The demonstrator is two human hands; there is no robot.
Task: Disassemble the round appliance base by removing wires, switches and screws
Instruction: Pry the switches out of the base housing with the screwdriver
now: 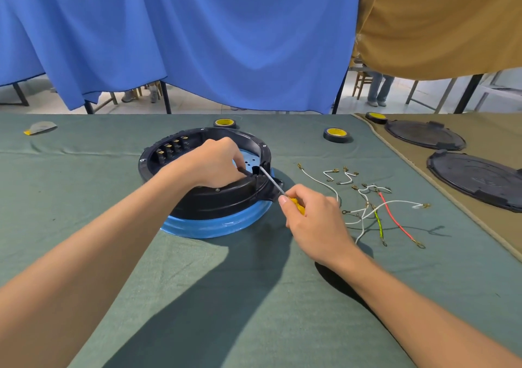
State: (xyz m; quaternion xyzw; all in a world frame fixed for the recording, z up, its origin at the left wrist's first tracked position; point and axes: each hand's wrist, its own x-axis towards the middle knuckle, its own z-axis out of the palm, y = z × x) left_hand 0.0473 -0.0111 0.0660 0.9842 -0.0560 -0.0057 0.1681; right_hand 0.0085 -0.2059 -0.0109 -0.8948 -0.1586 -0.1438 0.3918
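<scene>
The round appliance base [214, 198], black with a blue lower rim, lies on the green cloth at the table's middle. A row of switches [172, 148] sits inside its far left wall. My left hand [214, 161] reaches into the base, fingers curled round a black part near the right inner wall. My right hand [313, 220] grips a yellow-handled screwdriver [275, 185]; its metal shaft slants up-left, the tip at the base's right inner edge. A screw [217, 190] shows on the near rim.
Several loose wires [375, 206], white, red and yellow-green, lie right of the base. Three tape rolls [336, 134] stand along the far edge. Two black round covers [477, 179] rest on the tan cloth at right. A small wrapper [41, 127] lies far left.
</scene>
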